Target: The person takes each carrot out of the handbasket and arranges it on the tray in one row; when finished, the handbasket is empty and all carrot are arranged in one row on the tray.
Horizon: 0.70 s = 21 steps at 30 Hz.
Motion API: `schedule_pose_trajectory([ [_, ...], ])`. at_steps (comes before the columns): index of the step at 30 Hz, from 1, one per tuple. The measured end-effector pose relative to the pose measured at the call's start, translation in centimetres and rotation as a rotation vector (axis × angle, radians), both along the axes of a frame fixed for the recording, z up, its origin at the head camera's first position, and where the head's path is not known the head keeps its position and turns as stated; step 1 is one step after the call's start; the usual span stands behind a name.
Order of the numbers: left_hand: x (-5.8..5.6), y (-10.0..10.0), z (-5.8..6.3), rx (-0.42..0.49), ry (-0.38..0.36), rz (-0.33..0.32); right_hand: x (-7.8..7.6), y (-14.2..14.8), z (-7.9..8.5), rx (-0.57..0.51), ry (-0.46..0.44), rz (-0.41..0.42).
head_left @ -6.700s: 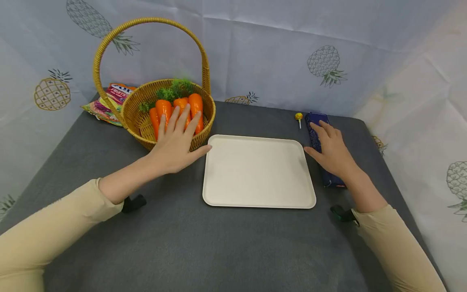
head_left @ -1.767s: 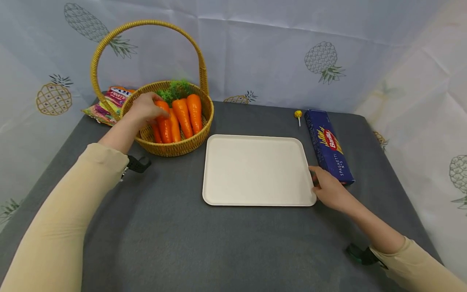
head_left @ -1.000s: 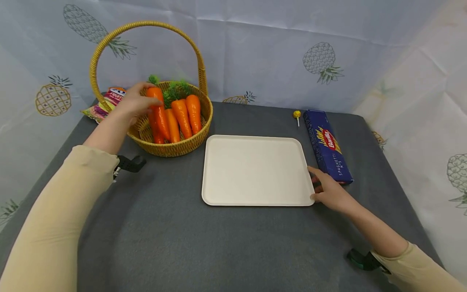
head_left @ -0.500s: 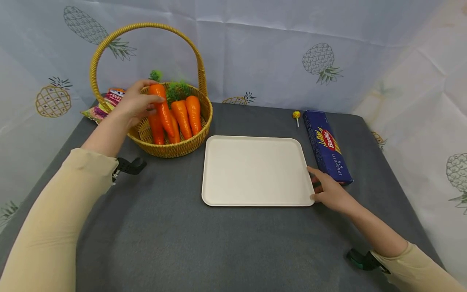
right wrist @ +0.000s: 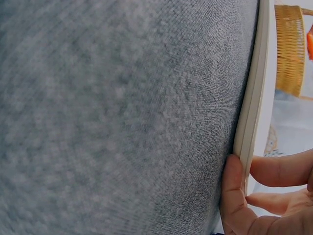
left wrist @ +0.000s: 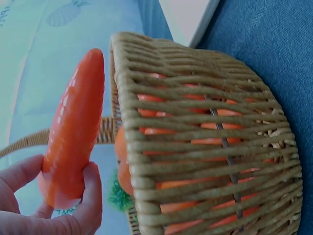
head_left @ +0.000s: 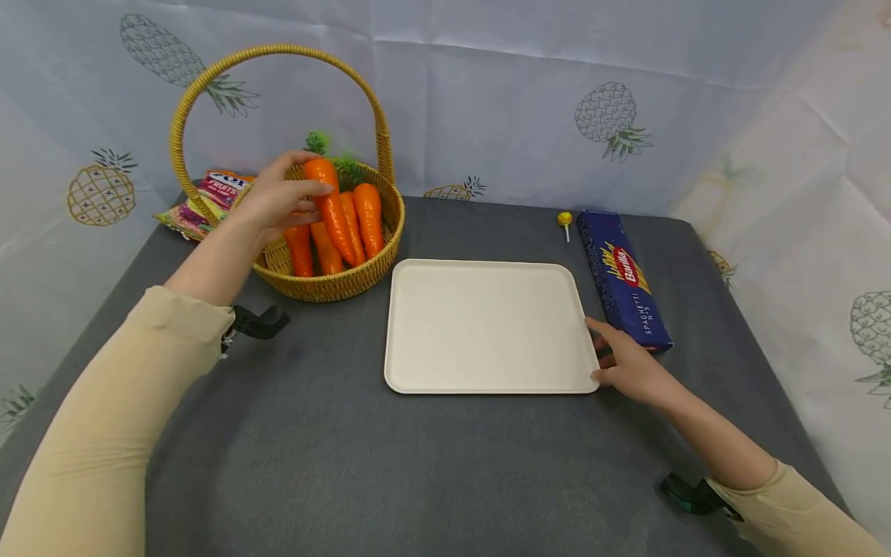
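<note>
My left hand [head_left: 274,201] holds an orange toy carrot [head_left: 334,220] by its thick, green-topped end. In the head view the carrot overlaps the wicker basket [head_left: 316,288]; in the left wrist view, the carrot [left wrist: 76,122] is outside the rim, pinched between thumb and fingers. Several more carrots [head_left: 369,216] with green tops lie in the basket. On the right, my right hand [head_left: 629,367] grips the near right edge of a cream tray [head_left: 487,325]. The right wrist view has the thumb and fingers [right wrist: 279,169] on either side of the tray's rim [right wrist: 250,117].
A blue Barilla spaghetti box [head_left: 626,282] lies right of the tray, with a yellow lollipop [head_left: 564,220] beside its far end. Behind the basket is a colourful fruit sweets bag [head_left: 219,189]. The basket's tall handle [head_left: 278,49] arches over it. A pineapple-patterned cloth [head_left: 480,100] hangs behind the grey table [head_left: 418,464].
My left hand has gone from the open position over the basket to grasping a carrot, then raised it and shifted right. My right hand has moved from above the spaghetti box to the tray's edge.
</note>
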<state>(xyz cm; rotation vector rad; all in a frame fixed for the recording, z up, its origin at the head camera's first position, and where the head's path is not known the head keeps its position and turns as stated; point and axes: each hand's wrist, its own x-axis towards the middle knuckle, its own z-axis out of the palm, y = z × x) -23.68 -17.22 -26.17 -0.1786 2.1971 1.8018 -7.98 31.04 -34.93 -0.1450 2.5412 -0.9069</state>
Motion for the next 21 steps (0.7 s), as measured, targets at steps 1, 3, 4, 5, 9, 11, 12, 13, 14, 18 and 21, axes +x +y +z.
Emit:
schedule_pose_trajectory([
  [1, 0.0, 0.1, 0.0, 0.001, 0.005, -0.002, 0.0, 0.0, 0.0, 0.0, 0.0, 0.0],
  [3, 0.0, 0.3, 0.0, 0.008, 0.009, 0.001, 0.0, 0.0, 0.0, 0.0, -0.002, -0.002],
  [4, 0.0, 0.3, 0.0, 0.003, 0.007, 0.002, 0.0, 0.0, 0.0, 0.001, -0.002, -0.003],
  [5, 0.0, 0.2, 0.0, -0.005, 0.003, 0.005, 0.0, 0.0, 0.0, 0.003, -0.003, -0.003],
  [9, -0.3, -0.4, -0.3, -0.128, 0.0, -0.004, 0.0, 0.0, 0.0, 0.01, -0.008, -0.006],
  [11, -0.4, -0.7, -0.6, -0.219, 0.017, -0.022, 0.0, -0.1, 0.1, 0.013, -0.006, -0.007],
  [12, -0.4, -0.8, -0.8, -0.266, 0.031, -0.032, 0.0, -0.1, 0.1, 0.013, -0.005, -0.007],
  [13, -0.4, -0.9, -1.0, -0.306, 0.045, -0.04, 0.0, -0.1, 0.2, 0.015, -0.004, -0.008],
  [14, -0.4, -1.0, -1.2, -0.338, 0.056, -0.05, 0.0, -0.2, 0.2, 0.015, -0.003, -0.008],
  [18, -0.3, -1.2, -1.8, -0.418, 0.067, -0.075, 0.0, -0.3, 0.3, 0.009, -0.001, -0.008],
  [21, -0.2, -1.1, -2.0, -0.436, 0.062, -0.091, 0.1, -0.3, 0.3, 0.006, 0.002, -0.007],
])
